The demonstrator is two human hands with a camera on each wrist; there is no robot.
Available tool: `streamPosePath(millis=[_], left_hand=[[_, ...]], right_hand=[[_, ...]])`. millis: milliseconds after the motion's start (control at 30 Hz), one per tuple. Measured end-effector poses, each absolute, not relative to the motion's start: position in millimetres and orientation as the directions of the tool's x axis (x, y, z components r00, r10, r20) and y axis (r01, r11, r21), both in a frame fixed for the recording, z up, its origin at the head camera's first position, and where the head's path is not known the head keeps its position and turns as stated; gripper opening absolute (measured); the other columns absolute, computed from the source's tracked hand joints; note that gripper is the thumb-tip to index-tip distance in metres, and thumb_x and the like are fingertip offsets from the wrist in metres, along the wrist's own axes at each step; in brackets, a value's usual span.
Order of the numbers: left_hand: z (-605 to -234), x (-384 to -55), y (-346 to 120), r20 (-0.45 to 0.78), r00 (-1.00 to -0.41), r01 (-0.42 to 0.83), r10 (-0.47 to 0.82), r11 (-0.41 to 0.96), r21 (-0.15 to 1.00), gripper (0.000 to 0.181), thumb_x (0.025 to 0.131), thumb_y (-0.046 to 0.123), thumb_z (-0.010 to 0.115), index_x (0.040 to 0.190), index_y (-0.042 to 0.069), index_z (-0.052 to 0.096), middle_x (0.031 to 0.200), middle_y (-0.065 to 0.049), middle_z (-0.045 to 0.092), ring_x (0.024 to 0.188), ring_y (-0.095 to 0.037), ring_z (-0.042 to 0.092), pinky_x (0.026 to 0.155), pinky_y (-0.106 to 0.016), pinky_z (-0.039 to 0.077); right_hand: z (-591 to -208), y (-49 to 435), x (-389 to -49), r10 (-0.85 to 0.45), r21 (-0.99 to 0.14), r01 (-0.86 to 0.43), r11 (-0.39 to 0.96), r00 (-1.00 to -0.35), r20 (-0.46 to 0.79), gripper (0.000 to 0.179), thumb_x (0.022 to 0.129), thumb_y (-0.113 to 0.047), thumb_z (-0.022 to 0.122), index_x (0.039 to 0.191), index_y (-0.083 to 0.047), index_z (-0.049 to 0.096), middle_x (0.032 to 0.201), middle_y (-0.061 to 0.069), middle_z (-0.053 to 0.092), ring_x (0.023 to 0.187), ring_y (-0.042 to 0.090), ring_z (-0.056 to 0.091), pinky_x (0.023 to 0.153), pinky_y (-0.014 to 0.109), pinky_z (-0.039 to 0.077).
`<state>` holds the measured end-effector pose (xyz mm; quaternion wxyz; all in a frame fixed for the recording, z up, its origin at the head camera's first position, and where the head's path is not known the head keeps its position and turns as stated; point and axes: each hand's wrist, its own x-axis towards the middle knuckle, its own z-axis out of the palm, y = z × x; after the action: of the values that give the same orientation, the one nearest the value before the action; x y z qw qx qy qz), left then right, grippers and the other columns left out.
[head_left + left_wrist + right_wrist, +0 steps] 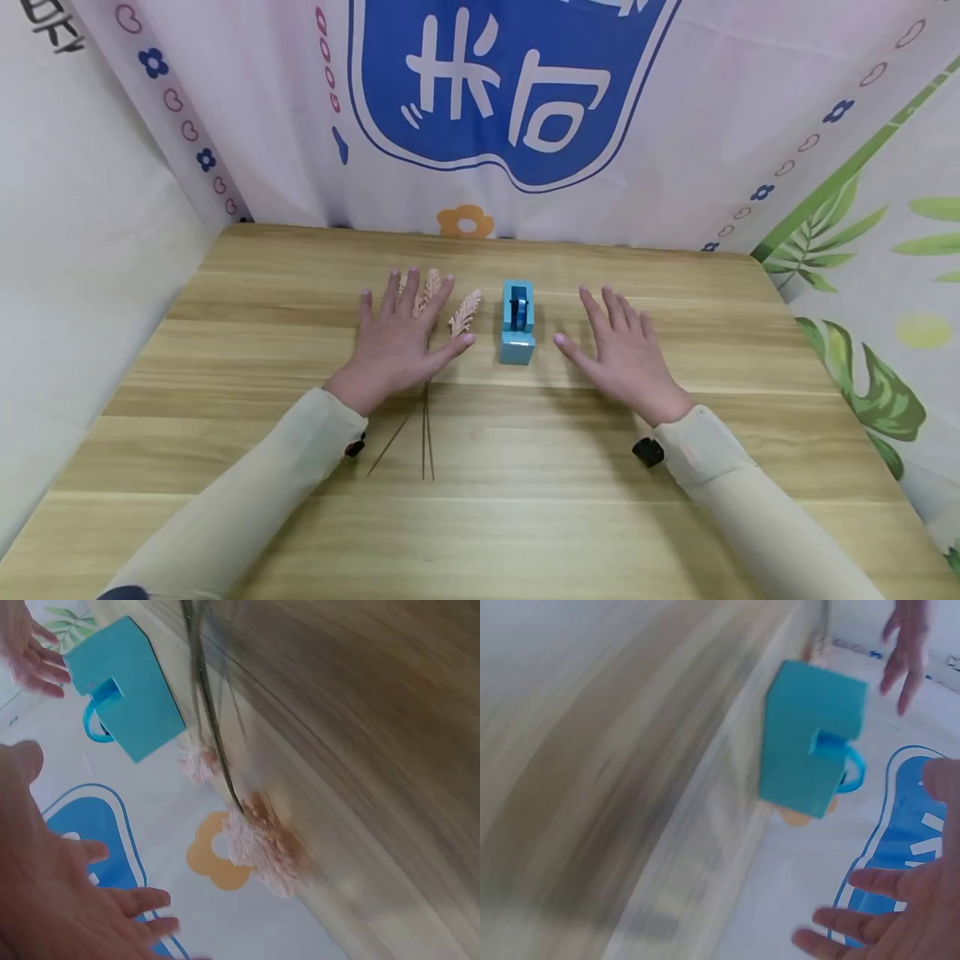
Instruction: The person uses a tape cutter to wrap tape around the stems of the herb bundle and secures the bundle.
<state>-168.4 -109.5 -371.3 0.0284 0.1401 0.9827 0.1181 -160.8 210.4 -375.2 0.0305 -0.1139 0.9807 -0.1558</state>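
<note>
A blue tape dispenser (517, 323) with a roll of blue tape stands on the table between the two hands. To its left lie several thin-stemmed sprigs with pale pink, feathery heads (465, 312). My left hand (397, 337) hovers over these sprigs with fingers spread, hiding part of the heads and stems. My right hand (622, 354) is spread to the right of the dispenser, apart from it. The left wrist view shows the pink heads (262, 851) on the table below the left hand. In the right wrist view the dispenser (810, 735) stands beyond the palm, which holds nothing.
The wooden table (525, 533) has a curtain (285, 167) with a blue emblem behind it. A white cloth (75, 250) hangs at the left and a leaf-patterned cloth (885, 333) at the right. A dark wrist device (648, 452) sits under the right cuff.
</note>
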Motion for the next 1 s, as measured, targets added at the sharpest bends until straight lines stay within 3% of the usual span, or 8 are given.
streamPosePath(millis=[67,133,233,300,400,533,700,1000], left_hand=[[-371,-170,-107,0.030,-0.946,0.319,0.322,0.911,0.262,0.088,0.100,0.077,0.038,0.170,0.031,0.010,0.176,-0.020,0.012,0.164,-0.043,0.009,0.127,-0.073,0.010],[-370,-173,-103,0.082,-0.926,0.375,0.368,0.882,0.285,0.083,0.104,0.068,0.044,0.169,0.023,0.019,0.169,-0.023,0.031,0.158,-0.043,0.030,0.125,-0.068,0.027],[-367,-177,-94,0.093,-0.905,0.421,0.414,0.849,0.320,0.073,0.107,0.056,0.051,0.165,0.017,0.030,0.157,-0.023,0.050,0.138,-0.039,0.058,0.108,-0.058,0.053],[-366,-181,-86,0.080,-0.893,0.442,0.443,0.828,0.344,0.064,0.109,0.047,0.053,0.162,0.015,0.038,0.150,-0.020,0.058,0.126,-0.036,0.067,0.097,-0.052,0.060],[-367,-189,-73,0.062,-0.876,0.465,0.479,0.802,0.375,0.050,0.110,0.034,0.055,0.155,0.013,0.050,0.147,-0.015,0.063,0.131,-0.034,0.066,0.103,-0.049,0.058],[-371,-198,-58,0.048,-0.855,0.494,0.516,0.785,0.372,0.047,0.109,0.028,0.058,0.152,0.011,0.054,0.146,-0.011,0.065,0.137,-0.031,0.061,0.114,-0.046,0.051],[-376,-205,-45,0.028,-0.841,0.514,0.541,0.781,0.355,0.047,0.108,0.026,0.060,0.151,0.008,0.055,0.144,-0.011,0.067,0.125,-0.025,0.069,0.105,-0.040,0.057],[-377,-210,-36,0.009,-0.852,0.495,0.523,0.800,0.339,0.043,0.107,0.024,0.063,0.146,0.005,0.059,0.130,-0.011,0.074,0.113,-0.022,0.073,0.096,-0.038,0.060]], right_hand=[[-372,206,-162,-0.261,-0.413,-0.241,0.878,-0.965,0.009,0.082,0.106,-0.065,0.043,0.163,-0.008,0.031,0.167,0.024,0.034,0.154,0.045,0.034,0.124,0.067,0.027],[-370,201,-164,-0.289,-0.525,-0.263,0.809,-0.957,0.033,0.066,0.108,-0.052,0.050,0.150,-0.001,0.049,0.151,0.024,0.054,0.139,0.042,0.052,0.115,0.062,0.043],[-370,193,-167,-0.292,-0.646,-0.235,0.726,-0.956,0.020,0.042,0.108,-0.034,0.058,0.130,0.001,0.064,0.127,0.019,0.070,0.116,0.035,0.066,0.098,0.050,0.056],[-372,187,-170,-0.274,-0.703,-0.198,0.683,-0.962,0.004,0.031,0.107,-0.026,0.061,0.121,0.001,0.069,0.116,0.017,0.074,0.104,0.029,0.068,0.089,0.040,0.058],[-377,179,-174,-0.240,-0.767,-0.136,0.627,-0.971,-0.024,0.027,0.106,-0.022,0.063,0.116,0.001,0.073,0.110,0.017,0.075,0.094,0.022,0.065,0.079,0.028,0.054],[-384,167,-177,-0.223,-0.812,-0.066,0.580,-0.971,-0.080,0.028,0.105,-0.022,0.065,0.113,0.002,0.076,0.104,0.017,0.074,0.086,0.018,0.058,0.072,0.024,0.049],[-388,156,-178,-0.180,-0.819,0.011,0.573,-0.974,-0.139,0.028,0.104,-0.024,0.066,0.111,0.000,0.077,0.103,0.013,0.073,0.089,0.019,0.057,0.074,0.026,0.048],[-385,147,-179,-0.089,-0.883,0.190,0.429,-0.964,-0.251,0.025,0.103,-0.021,0.066,0.113,0.000,0.075,0.109,0.006,0.070,0.096,0.015,0.054,0.079,0.024,0.046]])
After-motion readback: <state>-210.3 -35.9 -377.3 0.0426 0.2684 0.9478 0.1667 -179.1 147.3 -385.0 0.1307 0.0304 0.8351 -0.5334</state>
